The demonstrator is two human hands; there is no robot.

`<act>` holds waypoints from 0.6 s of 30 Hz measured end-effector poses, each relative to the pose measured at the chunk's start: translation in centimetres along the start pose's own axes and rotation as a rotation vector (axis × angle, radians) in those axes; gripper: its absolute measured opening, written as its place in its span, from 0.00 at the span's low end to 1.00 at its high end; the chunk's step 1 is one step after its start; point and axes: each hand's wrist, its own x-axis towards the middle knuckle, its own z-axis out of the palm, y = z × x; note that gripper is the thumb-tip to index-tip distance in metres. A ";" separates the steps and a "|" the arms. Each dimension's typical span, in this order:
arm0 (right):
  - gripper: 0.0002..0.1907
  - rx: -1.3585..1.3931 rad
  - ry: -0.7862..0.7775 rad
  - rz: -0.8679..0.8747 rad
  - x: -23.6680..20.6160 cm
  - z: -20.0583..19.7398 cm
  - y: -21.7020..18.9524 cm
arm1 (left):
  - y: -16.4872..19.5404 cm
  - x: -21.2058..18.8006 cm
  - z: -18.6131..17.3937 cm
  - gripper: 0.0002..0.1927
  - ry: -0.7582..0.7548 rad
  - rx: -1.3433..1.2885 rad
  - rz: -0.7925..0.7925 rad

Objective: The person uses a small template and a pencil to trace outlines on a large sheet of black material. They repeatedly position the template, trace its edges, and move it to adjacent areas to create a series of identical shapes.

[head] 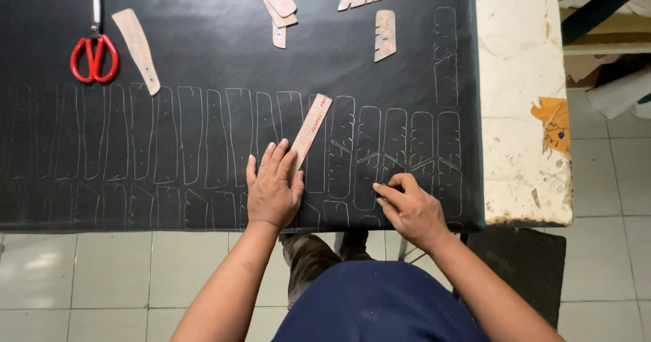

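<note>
1. Far left on the black sheet [203,44] lie my red-handled scissors [94,50], with one cardboard template [137,49] just beside them.
2. My left hand [273,187] lies flat, fingers spread, pressing the lower end of a narrow cardboard pattern strip [311,130] against the sheet, among the traced outlines [183,135].
3. My right hand [410,208] is curled, fingertips pinched together on the sheet near its front edge; whether it holds a marker, I cannot tell.
4. More templates [385,34] lie at the top, and the white worktop [519,98] shows bare at the right.
</note>
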 end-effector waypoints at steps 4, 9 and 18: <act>0.11 0.003 0.008 -0.017 0.0 0.4 0.4 | -0.2 0.1 0.0 0.26 -0.007 0.000 0.008; 0.11 -0.057 0.066 -0.129 0.9 1.0 1.0 | -0.6 0.6 0.7 0.27 0.008 0.061 0.028; 0.13 0.087 -0.188 -0.055 10.3 -0.4 2.0 | -1.8 6.7 -0.8 0.29 -0.106 0.078 -0.102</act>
